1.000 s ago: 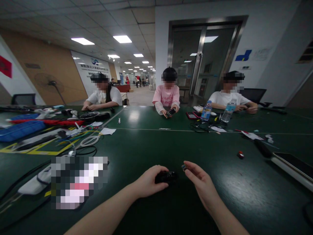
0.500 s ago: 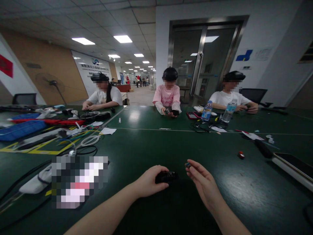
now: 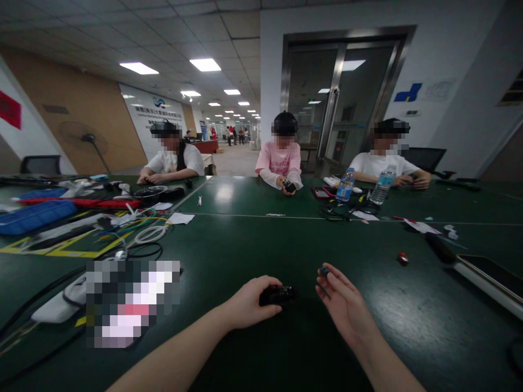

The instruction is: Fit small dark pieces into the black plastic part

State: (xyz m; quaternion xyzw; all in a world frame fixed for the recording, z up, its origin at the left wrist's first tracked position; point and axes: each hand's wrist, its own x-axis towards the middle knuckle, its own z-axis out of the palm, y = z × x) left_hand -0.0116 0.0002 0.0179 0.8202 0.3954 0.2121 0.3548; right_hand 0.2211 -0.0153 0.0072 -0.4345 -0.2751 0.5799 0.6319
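Observation:
My left hand (image 3: 255, 299) is wrapped around the left end of a black, rounded device (image 3: 281, 294), shaped much like a computer mouse, low over the green table. Its far end points right and shows small, shiny details I cannot read. To the right, my right hand (image 3: 345, 305) pinches a small dark-and-blue piece (image 3: 324, 270) between thumb and index fingertip. The other fingers are loosely curled, palm turned inward. A gap separates the piece from the black device. What the piece is exactly is too small to tell.
A power strip (image 3: 61, 299) with cables and a blurred-out patch (image 3: 139, 305) lie left. At right are a small red object (image 3: 402, 258) and a phone-like slab (image 3: 490, 277). Bottles (image 3: 345, 185) stand farther back. Across the table sit three people wearing headgear; the middle person (image 3: 281, 158) holds a black object.
My right hand has shifted slightly right, away from the black device, with the small piece still pinched. My left hand stays put. The middle person's hands have come together around their black object.

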